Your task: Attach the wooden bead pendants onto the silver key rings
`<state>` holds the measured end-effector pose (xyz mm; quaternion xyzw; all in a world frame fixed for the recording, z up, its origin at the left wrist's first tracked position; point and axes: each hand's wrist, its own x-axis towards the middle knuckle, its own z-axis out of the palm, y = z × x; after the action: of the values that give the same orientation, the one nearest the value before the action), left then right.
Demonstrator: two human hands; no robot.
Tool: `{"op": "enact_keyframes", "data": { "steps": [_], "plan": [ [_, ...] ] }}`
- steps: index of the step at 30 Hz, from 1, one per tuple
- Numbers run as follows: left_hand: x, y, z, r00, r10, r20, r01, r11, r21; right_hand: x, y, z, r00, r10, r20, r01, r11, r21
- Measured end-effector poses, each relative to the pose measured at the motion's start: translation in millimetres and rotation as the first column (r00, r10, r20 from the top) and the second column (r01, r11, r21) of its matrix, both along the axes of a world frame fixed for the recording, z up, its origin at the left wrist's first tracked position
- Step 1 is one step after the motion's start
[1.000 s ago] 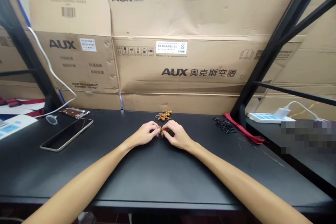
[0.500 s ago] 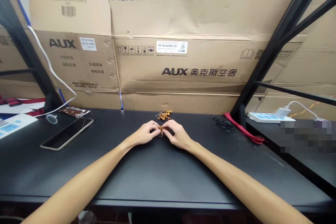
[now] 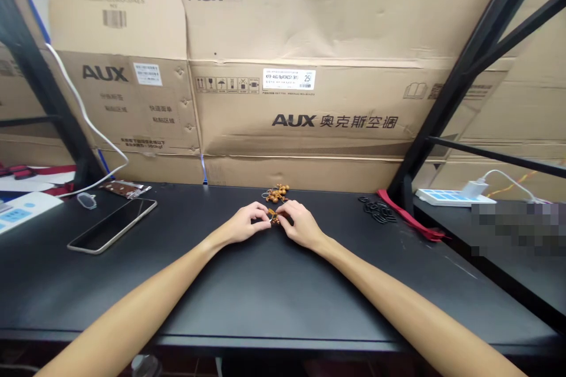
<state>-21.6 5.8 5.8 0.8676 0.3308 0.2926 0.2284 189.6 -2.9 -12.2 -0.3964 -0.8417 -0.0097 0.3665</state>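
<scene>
My left hand [image 3: 246, 223] and my right hand [image 3: 302, 224] meet over the black table, both with fingers pinched. Between them is a small brown beaded trinket [image 3: 273, 217] with a thin ring or cord at its left side. My left thumb and forefinger grip it by that left side, while my right fingertips pinch its right end. Fingers cover part of it, so its full shape does not show. Just behind, a pile of similar brown wooden-looking beaded pieces [image 3: 277, 192] lies on the table.
To the left lie a phone [image 3: 112, 225], a brown packet [image 3: 126, 189] and a white power strip [image 3: 26, 212]. Black rings [image 3: 377, 211] and a red strap [image 3: 411, 218] are at right, by a black metal post. Cardboard boxes [image 3: 292, 29] stand along the back.
The beaded trinket has turned slightly between my fingers and sits a little further right. My hands have barely shifted.
</scene>
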Motion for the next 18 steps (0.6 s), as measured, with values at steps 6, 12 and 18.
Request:
{"op": "enact_keyframes", "data": {
  "steps": [6,12,18],
  "plan": [
    [1,0,-0.4,0.998,0.028,-0.055,-0.024,0.996,0.084,1,3,-3.4,0.996,-0.071,0.047,0.073,0.997,-0.035],
    [0,-2,-1.9,0.966,0.181,-0.185,-0.125,0.952,0.28,2,5,-2.9,0.986,-0.155,0.059,0.158,0.986,-0.046],
    [5,-11,-1.5,0.958,0.152,-0.245,-0.072,0.949,0.308,1,2,-2.6,0.99,-0.041,0.133,0.055,0.993,-0.104]
  ]
}}
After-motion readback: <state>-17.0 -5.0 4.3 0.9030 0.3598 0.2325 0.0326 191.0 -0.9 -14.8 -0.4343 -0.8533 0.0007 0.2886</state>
